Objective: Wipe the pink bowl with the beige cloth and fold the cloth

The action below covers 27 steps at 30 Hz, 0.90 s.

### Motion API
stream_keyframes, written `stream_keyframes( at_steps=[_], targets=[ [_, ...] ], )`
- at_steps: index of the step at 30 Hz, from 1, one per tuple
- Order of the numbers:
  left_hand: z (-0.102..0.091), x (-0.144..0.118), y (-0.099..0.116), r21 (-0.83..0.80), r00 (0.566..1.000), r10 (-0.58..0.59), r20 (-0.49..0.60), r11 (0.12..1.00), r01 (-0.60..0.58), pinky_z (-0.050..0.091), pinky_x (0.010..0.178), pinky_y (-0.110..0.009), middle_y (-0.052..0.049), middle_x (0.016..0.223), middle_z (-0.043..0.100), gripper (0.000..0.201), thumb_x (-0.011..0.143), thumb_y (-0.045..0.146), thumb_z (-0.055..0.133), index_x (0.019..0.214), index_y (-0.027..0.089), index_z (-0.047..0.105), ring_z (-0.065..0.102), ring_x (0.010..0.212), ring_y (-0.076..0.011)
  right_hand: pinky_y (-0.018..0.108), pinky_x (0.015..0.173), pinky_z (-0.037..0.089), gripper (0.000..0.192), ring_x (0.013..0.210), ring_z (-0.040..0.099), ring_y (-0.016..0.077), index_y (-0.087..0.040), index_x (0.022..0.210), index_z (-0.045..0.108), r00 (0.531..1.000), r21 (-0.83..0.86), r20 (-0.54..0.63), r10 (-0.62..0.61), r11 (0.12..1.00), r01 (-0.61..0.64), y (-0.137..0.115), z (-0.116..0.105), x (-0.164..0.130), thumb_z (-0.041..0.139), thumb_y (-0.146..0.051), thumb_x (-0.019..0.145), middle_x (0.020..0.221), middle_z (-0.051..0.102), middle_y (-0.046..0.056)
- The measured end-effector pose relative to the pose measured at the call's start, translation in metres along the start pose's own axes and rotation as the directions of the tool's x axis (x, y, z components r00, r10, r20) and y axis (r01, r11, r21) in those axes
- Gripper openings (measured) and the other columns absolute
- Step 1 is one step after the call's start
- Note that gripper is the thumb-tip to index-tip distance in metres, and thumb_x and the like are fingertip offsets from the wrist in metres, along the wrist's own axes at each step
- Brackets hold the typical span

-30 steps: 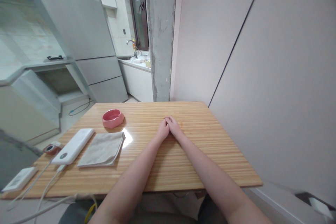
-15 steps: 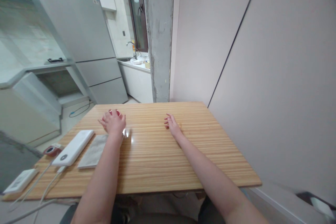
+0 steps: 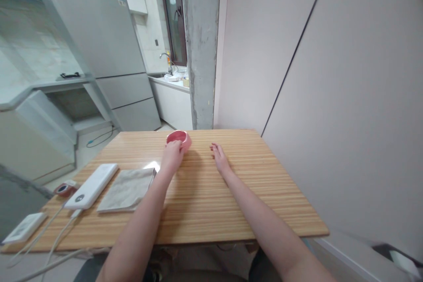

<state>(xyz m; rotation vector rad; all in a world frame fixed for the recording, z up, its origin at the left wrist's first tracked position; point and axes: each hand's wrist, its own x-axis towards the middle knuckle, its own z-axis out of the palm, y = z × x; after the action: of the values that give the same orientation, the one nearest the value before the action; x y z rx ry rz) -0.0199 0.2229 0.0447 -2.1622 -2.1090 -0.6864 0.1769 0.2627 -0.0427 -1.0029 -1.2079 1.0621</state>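
Your left grip [image 3: 172, 157] holds the pink bowl [image 3: 180, 139] at its near rim; your right grip [image 3: 218, 160] lies flat, holding nothing, on the table [image 3: 264, 194].

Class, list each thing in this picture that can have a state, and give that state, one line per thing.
pink bowl: upright, held at its rim by the left hand
right hand: open, flat on the table
grey cloth: folded, lying flat
white power bank: lying flat, cable plugged in
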Motion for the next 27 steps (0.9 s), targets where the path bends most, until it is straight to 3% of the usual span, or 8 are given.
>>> stream_keyframes(
  at_steps=[4, 7, 13, 27],
  targets=[
    [0.019, -0.005, 0.057, -0.112, 0.977, 0.194, 0.091, 0.977, -0.184, 0.039, 0.090, -0.041, -0.012, 0.091, 0.067, 0.015, 0.084, 0.017, 0.048, 0.078, 0.016, 0.061, 0.058, 0.096, -0.0263, 0.034, 0.102, 0.040, 0.041, 0.120, 0.051, 0.0183, -0.023, 0.118, 0.055, 0.990, -0.021, -0.088, -0.108, 0.994, 0.106, -0.007, -0.009, 0.002, 0.049, -0.047, 0.085, 0.130, 0.056, 0.007],
    [0.032, -0.010, 0.075, -0.145, 0.964, 0.231, 0.135, 0.967, -0.211, 0.039, 0.091, -0.042, -0.013, 0.093, 0.067, 0.011, 0.082, 0.018, 0.052, 0.078, 0.016, 0.062, 0.058, 0.098, -0.0271, 0.035, 0.103, 0.041, 0.042, 0.121, 0.052, 0.0204, -0.022, 0.118, 0.057, 0.991, 0.002, -0.093, -0.094, 0.996, 0.094, -0.010, -0.012, 0.004, 0.054, -0.044, 0.082, 0.131, 0.057, 0.008],
    [0.047, -0.016, 0.070, -0.183, 0.955, 0.258, 0.147, 0.956, -0.231, 0.038, 0.094, -0.044, -0.015, 0.096, 0.067, 0.010, 0.081, 0.019, 0.055, 0.079, 0.015, 0.063, 0.059, 0.099, -0.0286, 0.038, 0.103, 0.042, 0.032, 0.112, 0.059, 0.0214, -0.021, 0.106, 0.066, 0.997, -0.005, -0.027, -0.079, 0.997, 0.079, -0.009, -0.009, 0.005, 0.054, -0.032, 0.079, 0.120, 0.066, 0.007],
    [0.054, -0.016, 0.062, -0.253, 0.956, 0.258, 0.141, 0.943, -0.217, 0.040, 0.093, -0.045, -0.014, 0.088, 0.069, 0.007, 0.076, 0.017, 0.060, 0.072, 0.016, 0.065, 0.061, 0.095, -0.0292, 0.037, 0.099, 0.045, 0.032, 0.107, 0.061, 0.0208, -0.020, 0.103, 0.066, 0.994, 0.020, -0.020, -0.105, 0.994, 0.105, -0.003, -0.007, 0.006, 0.053, -0.024, 0.074, 0.112, 0.068, 0.008]
  ],
)
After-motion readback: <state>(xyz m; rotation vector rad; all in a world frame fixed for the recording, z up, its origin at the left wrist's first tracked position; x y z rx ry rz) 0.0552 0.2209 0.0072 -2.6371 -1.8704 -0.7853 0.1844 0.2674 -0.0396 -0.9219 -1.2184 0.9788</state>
